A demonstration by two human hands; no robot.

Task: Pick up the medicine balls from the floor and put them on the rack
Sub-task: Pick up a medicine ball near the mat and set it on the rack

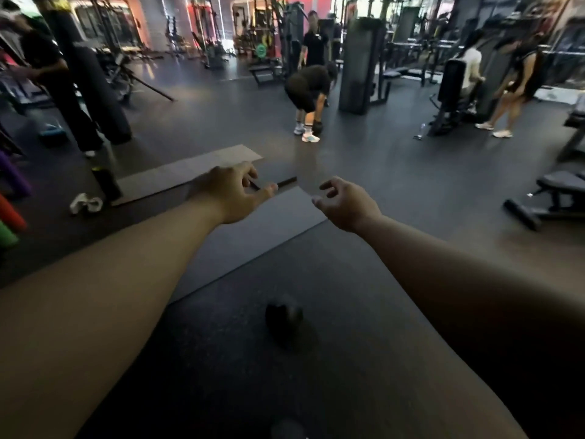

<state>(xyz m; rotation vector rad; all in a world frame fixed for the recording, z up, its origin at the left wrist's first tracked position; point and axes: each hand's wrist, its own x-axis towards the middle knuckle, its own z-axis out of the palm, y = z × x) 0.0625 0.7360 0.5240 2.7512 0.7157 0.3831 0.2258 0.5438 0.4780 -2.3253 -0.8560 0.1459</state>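
Observation:
Both my arms reach forward over the dark gym floor. My left hand is held out with its fingers loosely curled and apart, and nothing is in it. My right hand is beside it, also loosely open and holding nothing. A dark rounded object lies on the floor below and between my forearms; it is blurred, and I cannot tell whether it is a medicine ball. No rack for the balls is in view.
Grey mats lie on the floor ahead. A person bends over further on, with others standing around. A punching bag hangs at left, coloured rollers sit at the left edge, and a bench stands at right.

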